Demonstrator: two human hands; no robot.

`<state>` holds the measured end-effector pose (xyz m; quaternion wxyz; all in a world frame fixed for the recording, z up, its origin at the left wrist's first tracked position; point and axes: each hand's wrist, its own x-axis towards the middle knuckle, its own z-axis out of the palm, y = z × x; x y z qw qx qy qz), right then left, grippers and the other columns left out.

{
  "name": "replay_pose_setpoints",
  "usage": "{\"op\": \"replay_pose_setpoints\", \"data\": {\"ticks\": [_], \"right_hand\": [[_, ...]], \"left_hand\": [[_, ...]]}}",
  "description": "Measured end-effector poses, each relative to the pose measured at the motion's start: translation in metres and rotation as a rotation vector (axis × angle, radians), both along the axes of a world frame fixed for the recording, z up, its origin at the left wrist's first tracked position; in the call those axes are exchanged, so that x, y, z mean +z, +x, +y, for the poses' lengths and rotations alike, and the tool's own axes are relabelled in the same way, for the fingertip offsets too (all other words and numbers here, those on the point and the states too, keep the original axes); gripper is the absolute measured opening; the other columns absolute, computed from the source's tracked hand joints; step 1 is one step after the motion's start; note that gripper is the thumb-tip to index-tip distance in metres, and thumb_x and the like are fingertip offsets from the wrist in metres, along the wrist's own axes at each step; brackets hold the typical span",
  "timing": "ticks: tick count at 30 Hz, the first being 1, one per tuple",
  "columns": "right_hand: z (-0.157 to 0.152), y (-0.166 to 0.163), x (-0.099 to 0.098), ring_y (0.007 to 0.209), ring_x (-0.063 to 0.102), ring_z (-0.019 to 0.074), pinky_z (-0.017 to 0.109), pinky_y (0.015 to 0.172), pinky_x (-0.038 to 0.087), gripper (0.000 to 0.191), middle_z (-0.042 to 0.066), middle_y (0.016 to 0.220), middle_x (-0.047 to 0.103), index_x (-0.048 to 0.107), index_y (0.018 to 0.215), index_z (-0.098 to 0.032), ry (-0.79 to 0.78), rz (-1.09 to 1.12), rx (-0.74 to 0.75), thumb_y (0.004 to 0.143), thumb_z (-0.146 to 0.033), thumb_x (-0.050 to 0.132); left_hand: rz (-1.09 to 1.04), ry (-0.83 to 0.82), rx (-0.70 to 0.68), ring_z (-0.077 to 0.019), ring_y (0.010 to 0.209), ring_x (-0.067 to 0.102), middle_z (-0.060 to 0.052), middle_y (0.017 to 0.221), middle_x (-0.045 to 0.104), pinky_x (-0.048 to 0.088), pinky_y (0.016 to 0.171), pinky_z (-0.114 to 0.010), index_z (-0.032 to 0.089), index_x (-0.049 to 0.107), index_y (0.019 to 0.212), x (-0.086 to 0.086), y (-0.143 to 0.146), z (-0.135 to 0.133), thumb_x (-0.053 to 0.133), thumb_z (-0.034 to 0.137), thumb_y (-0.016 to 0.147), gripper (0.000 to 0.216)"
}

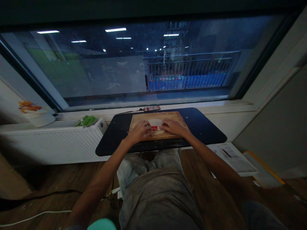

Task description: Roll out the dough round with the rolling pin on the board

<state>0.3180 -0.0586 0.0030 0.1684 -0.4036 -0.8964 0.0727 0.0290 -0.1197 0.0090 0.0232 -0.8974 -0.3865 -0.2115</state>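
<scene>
Dark glass fills the wide window [153, 70] up front, ceiling lights glinting in it, and below it sits the black tabletop [206, 131] with a wooden cutting board [173, 116] across its middle. Centre of the board, there's the action: a pale round sheet [155, 122], and on its near half a small red piece [154, 128], right between the two hands! Left hand [142, 129] comes in with fingers curled at the red piece's left end; right hand [173, 126] is bent over the sheet's right edge, fingertips just beside the red. Pinching or merely resting? Too small to tell, for either hand. Beyond the board, a flat phone-like object [152, 108] lies near the sill.
</scene>
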Motion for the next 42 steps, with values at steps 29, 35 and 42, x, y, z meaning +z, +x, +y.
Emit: {"op": "replay_pose_setpoints", "data": {"ticks": [29, 35, 42], "right_hand": [[-0.003, -0.008, -0.003, 0.109, 0.076, 0.0256, 0.030, 0.090, 0.049, 0.036, 0.012, 0.120, 0.083, 0.079, 0.118, -0.017, 0.006, -0.018, -0.142, 0.115, -0.049, 0.062], [-0.005, -0.007, -0.003, 0.110, 0.076, 0.0243, 0.029, 0.089, 0.048, 0.036, 0.012, 0.122, 0.083, 0.078, 0.119, -0.018, 0.000, -0.024, -0.153, 0.115, -0.049, 0.063], [-0.007, -0.007, -0.002, 0.108, 0.076, 0.0252, 0.030, 0.088, 0.048, 0.038, 0.012, 0.119, 0.083, 0.078, 0.119, -0.017, 0.009, -0.034, -0.144, 0.115, -0.051, 0.061]], "left_hand": [[0.180, -0.092, -0.073, -0.0257, 0.112, 0.072, -0.013, 0.119, 0.077, 0.056, 0.101, -0.037, 0.017, 0.080, 0.110, -0.017, 0.012, 0.013, 0.059, 0.026, 0.112, 0.023], [0.179, -0.077, -0.065, -0.0248, 0.111, 0.071, -0.012, 0.115, 0.076, 0.056, 0.103, -0.037, 0.018, 0.077, 0.112, -0.025, 0.014, 0.015, 0.058, 0.022, 0.112, 0.019], [0.230, -0.068, -0.086, -0.0269, 0.122, 0.071, -0.013, 0.126, 0.077, 0.056, 0.112, -0.043, 0.020, 0.077, 0.121, -0.019, 0.008, 0.013, 0.054, 0.020, 0.112, 0.025]]}}
